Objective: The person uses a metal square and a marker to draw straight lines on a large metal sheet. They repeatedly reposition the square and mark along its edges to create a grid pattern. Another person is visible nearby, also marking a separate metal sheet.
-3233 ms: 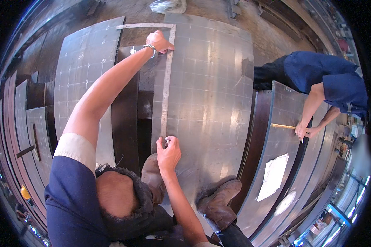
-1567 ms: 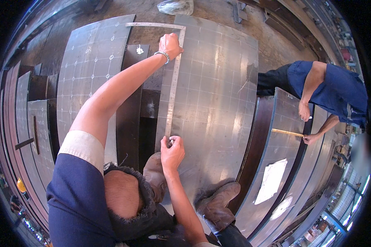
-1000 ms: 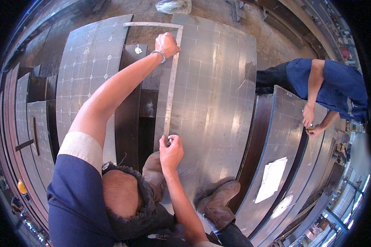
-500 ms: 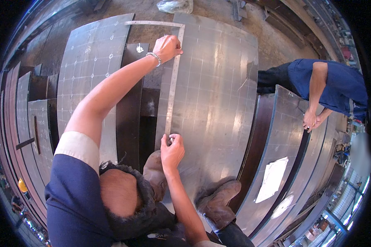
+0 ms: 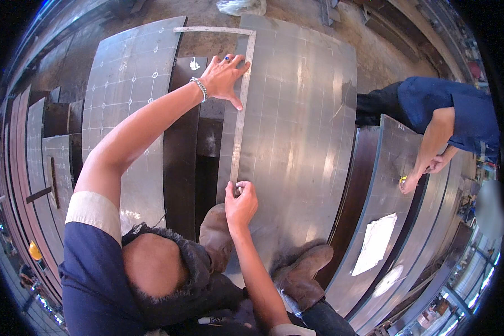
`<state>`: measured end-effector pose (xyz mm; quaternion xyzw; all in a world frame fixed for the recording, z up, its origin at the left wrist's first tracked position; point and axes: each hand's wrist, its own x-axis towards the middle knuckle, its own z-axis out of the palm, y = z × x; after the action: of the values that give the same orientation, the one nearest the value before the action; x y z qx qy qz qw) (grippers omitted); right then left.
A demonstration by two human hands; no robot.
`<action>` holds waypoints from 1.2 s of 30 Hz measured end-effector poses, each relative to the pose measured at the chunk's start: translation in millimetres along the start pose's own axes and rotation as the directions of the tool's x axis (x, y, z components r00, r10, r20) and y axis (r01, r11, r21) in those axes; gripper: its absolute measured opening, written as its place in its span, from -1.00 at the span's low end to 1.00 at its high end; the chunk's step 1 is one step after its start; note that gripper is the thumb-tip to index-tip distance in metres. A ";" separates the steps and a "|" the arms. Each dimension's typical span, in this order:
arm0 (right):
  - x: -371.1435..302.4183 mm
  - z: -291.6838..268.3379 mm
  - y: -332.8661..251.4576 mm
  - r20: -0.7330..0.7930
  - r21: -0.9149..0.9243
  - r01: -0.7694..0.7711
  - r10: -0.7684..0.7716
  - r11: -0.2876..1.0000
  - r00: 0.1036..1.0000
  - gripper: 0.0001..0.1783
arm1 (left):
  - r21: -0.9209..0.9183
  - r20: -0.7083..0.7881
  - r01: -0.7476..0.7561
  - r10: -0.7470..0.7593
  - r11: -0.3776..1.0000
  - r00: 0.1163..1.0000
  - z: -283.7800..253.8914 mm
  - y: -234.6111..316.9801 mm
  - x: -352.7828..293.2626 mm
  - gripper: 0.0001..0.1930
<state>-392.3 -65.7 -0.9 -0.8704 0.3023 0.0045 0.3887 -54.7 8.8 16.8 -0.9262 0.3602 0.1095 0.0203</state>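
Note:
A long steel framing square (image 5: 240, 123) lies along the left side of a grey metal plate (image 5: 297, 129) marked with pale lines. Its short arm reaches left across a gap onto another marked plate (image 5: 126, 73). My left hand (image 5: 225, 78) is open, fingers spread, near the corner of the square; fingertips and thumb rest at its long arm. At the near end of that arm, my right hand (image 5: 242, 204) is closed, pinching a small pale piece I cannot clearly make out. Its thumb side touches the square's end. My boots (image 5: 303, 277) stand on or beside the plate.
On the right, a co-worker in blue (image 5: 445, 115) bends over another plate (image 5: 375, 185), a small yellow thing at one hand. White papers (image 5: 375, 243) lie on that plate. Dark gaps (image 5: 207, 179) separate the plates. A clear plastic bag (image 5: 242, 7) sits beyond.
My left hand has loosened from the square's edge and spread its fingers, shifting slightly nearer. My right hand stays at the square's near end. The co-worker's hands have moved nearer and left.

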 end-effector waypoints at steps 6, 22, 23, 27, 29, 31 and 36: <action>6.1 -6.3 -6.0 0.054 -0.046 -0.014 0.016 0.999 0.998 -0.71 | -0.027 0.040 0.017 -0.016 0.999 0.999 -8.3 6.0 -0.9 0.39; 244.0 -43.2 -130.4 -0.013 0.215 0.213 -0.216 0.953 0.976 -0.75 | -0.051 0.028 0.043 -0.042 0.998 0.999 -8.6 6.8 -3.2 0.42; 256.9 -33.9 -122.0 -0.045 0.217 0.240 -0.236 0.946 0.971 -0.75 | -0.051 0.022 0.035 -0.034 0.998 0.999 -8.2 10.7 0.6 0.42; 277.9 -6.5 -122.0 -0.087 0.085 0.388 -0.381 0.918 0.920 -0.72 | -0.048 0.013 0.041 -0.040 0.998 0.999 -5.0 7.5 -2.5 0.40; 282.9 3.2 -122.5 -0.085 -0.075 0.479 -0.484 0.875 0.871 -0.70 | -0.046 0.018 0.040 -0.040 0.998 0.999 -5.8 7.9 -2.3 0.40; 279.6 9.6 -124.5 -0.046 -0.109 0.454 -0.461 0.884 0.886 -0.68 | -0.050 0.017 0.042 -0.041 0.998 0.999 -6.0 7.7 -2.2 0.40; 276.2 21.5 -128.5 -0.041 -0.120 0.448 -0.455 0.886 0.890 -0.66 | -0.080 0.022 0.049 -0.048 0.996 0.999 -6.1 6.4 -3.1 0.40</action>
<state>-93.7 -129.3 3.6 -0.9360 0.1041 -0.0995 0.3211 -60.1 5.5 23.7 -0.9336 0.3327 0.1327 -0.0107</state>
